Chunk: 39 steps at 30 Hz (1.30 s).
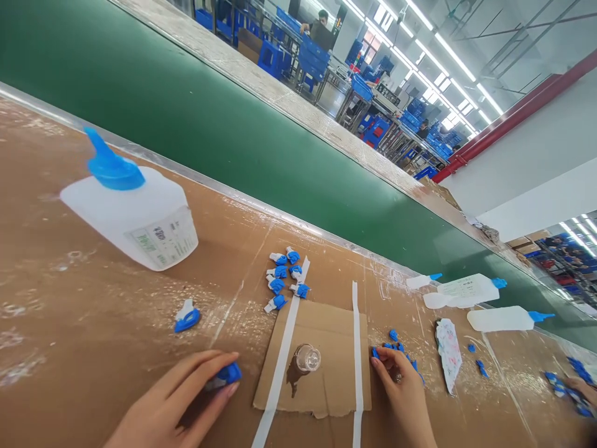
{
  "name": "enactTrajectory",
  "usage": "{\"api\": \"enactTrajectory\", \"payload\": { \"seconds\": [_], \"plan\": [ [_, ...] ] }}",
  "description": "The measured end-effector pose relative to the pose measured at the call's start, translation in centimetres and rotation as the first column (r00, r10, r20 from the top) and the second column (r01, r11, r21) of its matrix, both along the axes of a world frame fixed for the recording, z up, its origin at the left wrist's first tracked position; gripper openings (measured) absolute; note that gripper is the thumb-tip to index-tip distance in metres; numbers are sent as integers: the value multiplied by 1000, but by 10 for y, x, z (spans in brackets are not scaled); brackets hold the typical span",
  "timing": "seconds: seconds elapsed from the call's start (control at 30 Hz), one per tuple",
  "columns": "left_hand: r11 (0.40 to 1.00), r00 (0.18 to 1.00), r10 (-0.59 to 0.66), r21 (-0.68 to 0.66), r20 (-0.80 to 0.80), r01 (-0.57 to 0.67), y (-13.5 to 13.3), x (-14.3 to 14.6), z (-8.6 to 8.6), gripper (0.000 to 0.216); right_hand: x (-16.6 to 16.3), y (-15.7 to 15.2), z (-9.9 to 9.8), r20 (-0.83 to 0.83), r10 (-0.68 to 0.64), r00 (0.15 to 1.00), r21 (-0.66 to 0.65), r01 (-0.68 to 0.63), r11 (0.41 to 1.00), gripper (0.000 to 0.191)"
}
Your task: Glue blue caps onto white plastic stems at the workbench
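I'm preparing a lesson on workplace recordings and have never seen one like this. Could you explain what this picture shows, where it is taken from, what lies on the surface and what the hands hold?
There is no machine here: a person works with two bare hands, and the one picture comes from a camera on that person's head, looking down and forward. The left hand pinches a small blue part at its fingertips. The right hand touches a scatter of small blue pieces. Between the hands a cardboard sheet is taped to the brown table, with a small clear cup on it. Behind lie a cluster of blue-and-white parts, a large white bottle with a blue nozzle, and three more white bottles by the green conveyor belt.
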<state>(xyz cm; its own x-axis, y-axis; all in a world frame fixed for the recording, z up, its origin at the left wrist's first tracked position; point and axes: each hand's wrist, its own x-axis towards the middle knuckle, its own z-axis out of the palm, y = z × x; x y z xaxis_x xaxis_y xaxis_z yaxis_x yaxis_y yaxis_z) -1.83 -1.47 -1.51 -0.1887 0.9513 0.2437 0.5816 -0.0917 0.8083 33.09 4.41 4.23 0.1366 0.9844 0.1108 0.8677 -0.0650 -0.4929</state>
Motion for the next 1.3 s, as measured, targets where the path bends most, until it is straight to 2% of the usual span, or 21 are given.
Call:
{"api": "enactTrajectory", "payload": {
  "seconds": [0.13,0.23,0.3,0.37,0.43,0.53,0.63,0.7,0.87,0.97,1.07,1.17,1.23,1.3],
  "plan": [
    [984,983,-175,39,49,174,0,-1,10,25,1,9,6,-39,59,998,-19,-60,998,51],
    [989,982,-135,-41,134,141,1,-5,12,20,0,10,14,-30,68,997,-10,-68,998,48],
    [978,963,-118,-140,241,155,0,-5,12,17,-7,5,23,-4,59,998,47,-59,997,47],
    [940,917,-114,-257,383,224,-1,-3,12,19,-23,-4,32,30,105,994,138,-109,984,39],
    [885,845,-121,-329,521,329,-2,2,13,24,-48,-13,39,67,245,967,163,-252,954,26],
    [839,709,-139,-298,692,455,-3,9,15,31,-88,-18,42,109,409,906,109,-420,901,16],
    [823,578,-113,-249,809,510,-4,14,18,38,-115,-12,40,189,459,868,91,-480,872,21],
    [808,534,-84,-256,841,530,-5,14,20,43,-124,-5,38,238,469,851,89,-500,862,29],
    [822,541,-65,-262,839,505,-4,9,22,48,-130,6,39,284,472,834,27,-499,866,47],
    [833,505,-44,-248,862,495,-4,7,22,49,-129,7,41,287,447,847,-23,-460,888,49],
    [815,432,-57,-208,900,541,-4,10,22,51,-124,4,46,178,411,894,-37,-411,911,41],
    [804,304,17,-194,952,563,-1,24,29,54,-117,-5,48,-141,378,915,-32,-386,922,21],
    [802,181,119,-202,976,562,2,36,37,56,-111,-14,42,-399,360,843,-22,-401,916,14],
    [790,82,190,-202,978,580,5,48,48,54,-106,-24,33,-598,351,721,-1,-439,899,15]
  ]
}}
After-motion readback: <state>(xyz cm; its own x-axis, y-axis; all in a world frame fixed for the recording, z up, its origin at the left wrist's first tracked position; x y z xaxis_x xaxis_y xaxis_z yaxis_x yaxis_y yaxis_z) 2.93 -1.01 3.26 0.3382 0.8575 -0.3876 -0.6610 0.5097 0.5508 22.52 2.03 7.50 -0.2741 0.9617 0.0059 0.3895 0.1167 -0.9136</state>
